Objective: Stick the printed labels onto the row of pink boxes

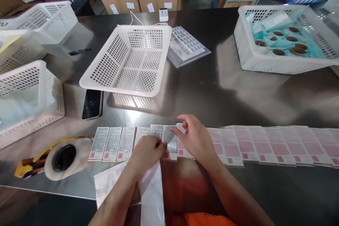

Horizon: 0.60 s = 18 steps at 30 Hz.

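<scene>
A row of printed slips runs along the front of the table. The left ones carry grey-printed labels [126, 141]; the right ones are pink and white cards [251, 144], overlapping. My left hand [148, 152] is closed, fingers curled over the grey part of the row; its thumb and fingertips meet at the left edge of a grey-printed slip [170, 136]. What they pinch, if anything, is hidden. Over the first pink cards, my right hand [197, 139] is open, thumb and forefinger apart, the thumb tip by that slip's upper right edge. White sheets [152, 190] lie under my left forearm.
A white perforated basket [119, 93] stands behind the row, a phone [92, 104] beside it. At left are a tape roll [50, 164], a yellow cutter [25, 169] and more baskets [39, 102]. A basket [280, 65] of teal-wrapped rolls stands at right. A plastic-sleeved sheet [189, 47] lies behind.
</scene>
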Tool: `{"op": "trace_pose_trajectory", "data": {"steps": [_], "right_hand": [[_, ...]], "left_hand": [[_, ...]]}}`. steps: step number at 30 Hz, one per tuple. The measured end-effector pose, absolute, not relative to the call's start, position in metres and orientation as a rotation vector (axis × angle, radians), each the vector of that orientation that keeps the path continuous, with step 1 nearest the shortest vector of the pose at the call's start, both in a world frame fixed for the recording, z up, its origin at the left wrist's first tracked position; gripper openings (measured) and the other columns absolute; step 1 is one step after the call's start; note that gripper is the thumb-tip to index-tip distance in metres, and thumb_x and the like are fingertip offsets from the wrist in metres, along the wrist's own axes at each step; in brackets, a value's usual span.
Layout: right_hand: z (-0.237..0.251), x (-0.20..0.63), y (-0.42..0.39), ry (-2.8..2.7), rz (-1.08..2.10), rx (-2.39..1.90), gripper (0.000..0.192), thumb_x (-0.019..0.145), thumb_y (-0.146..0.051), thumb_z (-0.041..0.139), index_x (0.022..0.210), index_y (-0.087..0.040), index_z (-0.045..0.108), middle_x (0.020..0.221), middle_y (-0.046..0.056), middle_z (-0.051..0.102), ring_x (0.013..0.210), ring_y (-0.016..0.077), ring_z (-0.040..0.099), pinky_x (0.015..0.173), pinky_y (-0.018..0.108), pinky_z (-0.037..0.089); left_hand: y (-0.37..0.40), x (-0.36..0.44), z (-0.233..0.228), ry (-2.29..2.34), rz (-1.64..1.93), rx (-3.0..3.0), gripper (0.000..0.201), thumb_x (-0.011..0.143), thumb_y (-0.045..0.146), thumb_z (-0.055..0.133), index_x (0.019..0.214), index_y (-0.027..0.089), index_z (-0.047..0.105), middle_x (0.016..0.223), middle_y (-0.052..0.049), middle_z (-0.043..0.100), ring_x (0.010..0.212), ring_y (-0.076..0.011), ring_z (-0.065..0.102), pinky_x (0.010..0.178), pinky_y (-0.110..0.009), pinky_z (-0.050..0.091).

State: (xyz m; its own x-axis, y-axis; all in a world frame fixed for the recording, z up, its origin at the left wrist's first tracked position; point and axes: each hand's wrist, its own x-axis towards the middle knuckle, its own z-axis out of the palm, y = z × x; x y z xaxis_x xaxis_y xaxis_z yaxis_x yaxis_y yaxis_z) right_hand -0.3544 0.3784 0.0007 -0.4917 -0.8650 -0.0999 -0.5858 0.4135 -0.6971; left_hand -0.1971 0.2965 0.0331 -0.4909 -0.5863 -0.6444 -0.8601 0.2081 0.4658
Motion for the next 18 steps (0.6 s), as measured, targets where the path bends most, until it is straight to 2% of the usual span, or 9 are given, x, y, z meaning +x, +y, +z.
{"op": "trace_pose_trajectory", "data": {"steps": [3,6,11,18], "right_hand": [[0.006,-0.349,0.382,2.186,-0.733,-1.31,0.039,0.083,-0.032,0.073,0.117,-0.023,0.056,0.108,0.007,0.064,0.093,0.0257,0.065,0.076,0.037,0.051],[0.008,-0.349,0.389,2.08,-0.742,-1.411,0.048,0.079,-0.021,0.076,0.122,-0.023,0.053,0.115,0.008,0.061,0.105,0.0272,0.063,0.085,0.038,0.051],[0.003,-0.35,0.399,1.99,-0.826,-1.473,0.055,0.078,-0.016,0.075,0.126,-0.025,0.051,0.116,0.008,0.059,0.11,0.0273,0.06,0.091,0.04,0.05],[0.004,-0.35,0.395,1.984,-0.833,-1.398,0.058,0.075,-0.016,0.078,0.126,-0.021,0.051,0.117,0.009,0.058,0.109,0.0266,0.06,0.091,0.039,0.05]], "left_hand": [[0.297,-0.197,0.034,2.173,1.166,-1.367,0.035,0.085,0.033,0.048,0.061,0.019,0.068,0.063,-0.004,0.066,0.064,-0.0172,0.058,0.062,-0.028,0.034],[0.298,-0.196,0.032,2.203,1.14,-1.391,0.034,0.084,0.033,0.048,0.056,0.019,0.062,0.059,-0.002,0.061,0.061,-0.0164,0.054,0.06,-0.028,0.032],[0.301,-0.196,0.032,2.223,1.073,-1.446,0.034,0.081,0.036,0.049,0.051,0.02,0.052,0.053,0.0,0.051,0.055,-0.0141,0.044,0.055,-0.028,0.027],[0.305,-0.195,0.038,2.239,0.99,-1.427,0.035,0.08,0.04,0.053,0.05,0.02,0.051,0.053,0.001,0.05,0.055,-0.0143,0.043,0.056,-0.029,0.027]]}}
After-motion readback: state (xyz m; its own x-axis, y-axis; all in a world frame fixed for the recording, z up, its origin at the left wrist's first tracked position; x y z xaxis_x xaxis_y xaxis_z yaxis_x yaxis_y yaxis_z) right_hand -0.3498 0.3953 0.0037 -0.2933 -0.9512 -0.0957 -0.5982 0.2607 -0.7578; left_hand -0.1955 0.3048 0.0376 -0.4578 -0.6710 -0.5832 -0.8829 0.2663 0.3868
